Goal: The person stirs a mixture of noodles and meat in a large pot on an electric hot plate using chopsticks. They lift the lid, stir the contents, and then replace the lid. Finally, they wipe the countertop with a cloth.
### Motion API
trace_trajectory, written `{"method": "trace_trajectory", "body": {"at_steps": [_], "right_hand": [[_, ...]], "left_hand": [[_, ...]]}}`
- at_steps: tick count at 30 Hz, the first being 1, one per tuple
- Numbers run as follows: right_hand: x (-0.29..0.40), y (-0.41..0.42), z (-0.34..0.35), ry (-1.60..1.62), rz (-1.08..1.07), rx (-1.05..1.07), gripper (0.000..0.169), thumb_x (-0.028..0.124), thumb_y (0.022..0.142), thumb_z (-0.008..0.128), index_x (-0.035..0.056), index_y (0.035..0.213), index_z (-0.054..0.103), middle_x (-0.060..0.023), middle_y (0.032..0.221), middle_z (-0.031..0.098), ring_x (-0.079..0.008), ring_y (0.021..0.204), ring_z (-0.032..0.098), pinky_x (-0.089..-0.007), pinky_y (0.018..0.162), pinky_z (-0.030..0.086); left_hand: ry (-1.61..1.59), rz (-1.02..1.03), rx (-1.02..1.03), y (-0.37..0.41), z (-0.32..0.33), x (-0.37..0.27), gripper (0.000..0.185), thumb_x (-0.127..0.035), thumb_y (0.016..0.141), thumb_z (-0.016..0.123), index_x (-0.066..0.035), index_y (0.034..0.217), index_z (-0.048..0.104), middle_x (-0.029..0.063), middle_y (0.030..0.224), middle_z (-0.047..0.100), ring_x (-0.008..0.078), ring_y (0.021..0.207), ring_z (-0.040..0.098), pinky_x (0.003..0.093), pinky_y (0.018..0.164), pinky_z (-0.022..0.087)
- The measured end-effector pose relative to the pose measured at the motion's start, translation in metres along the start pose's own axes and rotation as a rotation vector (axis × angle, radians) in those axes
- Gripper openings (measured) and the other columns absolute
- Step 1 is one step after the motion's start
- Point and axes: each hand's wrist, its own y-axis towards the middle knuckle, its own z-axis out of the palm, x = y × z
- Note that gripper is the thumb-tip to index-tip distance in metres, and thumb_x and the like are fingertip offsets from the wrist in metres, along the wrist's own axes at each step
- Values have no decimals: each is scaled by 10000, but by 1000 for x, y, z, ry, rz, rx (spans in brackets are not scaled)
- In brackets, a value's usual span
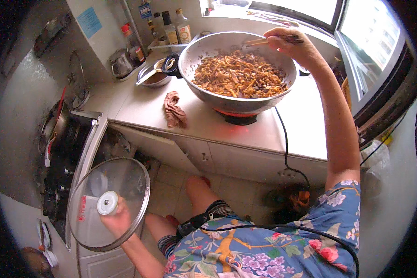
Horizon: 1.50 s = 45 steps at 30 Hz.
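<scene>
My left hand (pixel 117 219) grips the knob (pixel 107 203) of a clear glass lid (pixel 130 184) with a metal rim. It hangs tilted at the left, away from the counter, and the hand shows partly through the glass. Above the far right rim of a large metal wok (pixel 208 94), my right hand (pixel 290 45) is closed around wooden chopsticks (pixel 258 42). Their tips point left over the wok. Inside lies a brown, chopped, shredded food mixture (pixel 243 76). Under the wok, an electric hot plate (pixel 240 119) glows red.
A crumpled brown cloth (pixel 174 110) lies left of the wok. Behind it stands a bowl (pixel 156 80) with a white-handled spoon, near sauce bottles (pixel 183 27). A black cord (pixel 285 139) drops over the counter edge. One cabinet door (pixel 153 144) hangs ajar; a gas stove (pixel 60 187) is left.
</scene>
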Motion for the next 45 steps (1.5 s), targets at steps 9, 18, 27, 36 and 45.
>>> {"method": "trace_trajectory", "body": {"at_steps": [9,18,27,36,45], "right_hand": [[68,-34,-21,-318,120,-129,233,236,844,600,16,844,676,-155,708,645,-254,647,645,-366,609,500],[110,-64,-25,-438,77,-93,195,185,871,638,-1,817,665,-78,620,633,-122,551,619,-247,494,489],[126,-76,-20,-352,113,-192,172,192,812,661,35,741,665,-148,659,620,-294,636,628,-369,603,489],[131,-90,-24,71,229,-193,224,177,867,627,-34,802,664,-82,624,636,-113,547,596,-239,510,481],[115,-96,-17,103,140,-285,170,139,871,623,-19,831,670,-68,637,639,-96,571,602,-223,525,480]], "left_hand": [[-105,-99,9,-11,16,2,204,-201,816,558,-24,914,536,83,831,508,201,711,442,291,489,374],[-132,-132,67,-9,12,1,206,-196,803,557,-15,897,532,84,816,507,189,696,440,280,476,367],[-134,-134,32,-9,15,0,213,-199,795,563,-14,893,525,84,806,490,182,679,426,272,475,358],[-17,-40,7,-6,8,0,241,-208,818,543,9,923,531,107,832,516,206,691,459,276,481,386],[43,-3,-1,-2,11,1,240,-233,837,527,-1,889,556,96,793,544,206,683,486,293,468,389]]}}
